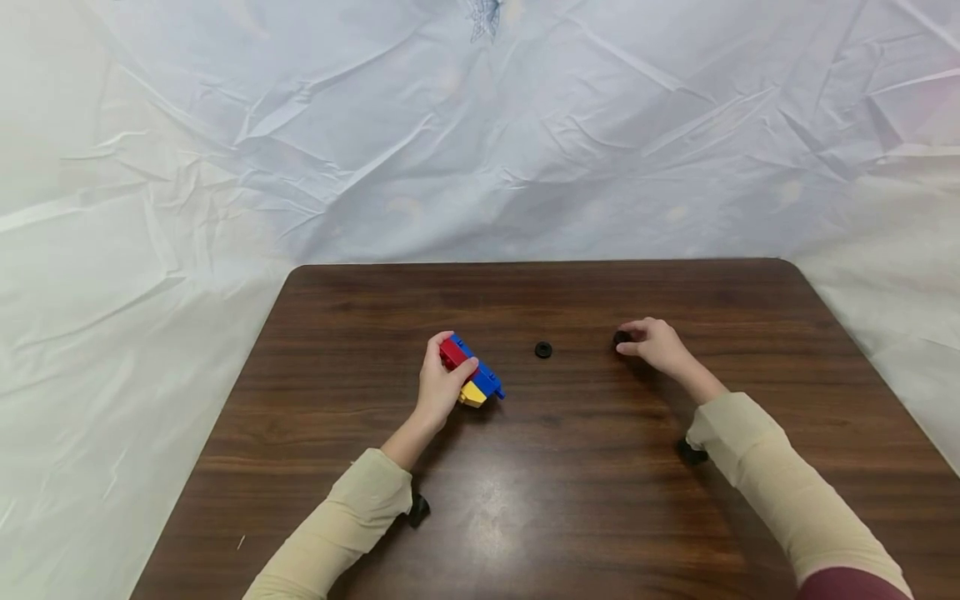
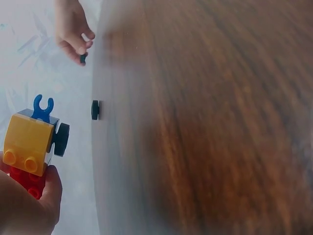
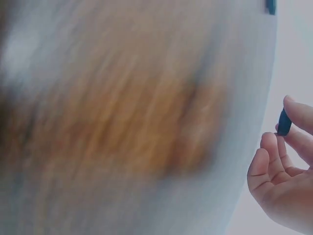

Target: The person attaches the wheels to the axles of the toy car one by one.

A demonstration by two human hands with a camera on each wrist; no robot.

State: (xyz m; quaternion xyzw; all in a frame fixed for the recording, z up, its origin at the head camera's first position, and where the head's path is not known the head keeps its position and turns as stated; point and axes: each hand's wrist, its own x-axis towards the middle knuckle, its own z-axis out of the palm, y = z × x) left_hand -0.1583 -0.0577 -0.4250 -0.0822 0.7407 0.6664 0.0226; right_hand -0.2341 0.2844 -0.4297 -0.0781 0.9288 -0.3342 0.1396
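Observation:
My left hand (image 1: 441, 385) grips a block build (image 1: 480, 375) of blue, red and yellow pieces above the table, left of its middle. In the left wrist view the build (image 2: 29, 137) shows a yellow block, a blue forked piece and one black wheel (image 2: 61, 139) on its side. At the right, my right hand (image 1: 658, 346) pinches a small black wheel (image 1: 622, 338) between thumb and finger. The right wrist view shows that wheel (image 3: 284, 122) edge-on at the fingertips. Another black wheel (image 1: 543, 350) lies on the table between the hands.
The brown wooden table (image 1: 525, 450) has rounded back corners. Behind it and along the sides hangs a wrinkled white sheet (image 1: 525, 150). Black devices are strapped at both wrists, under the rolled light sleeves (image 1: 337, 517).

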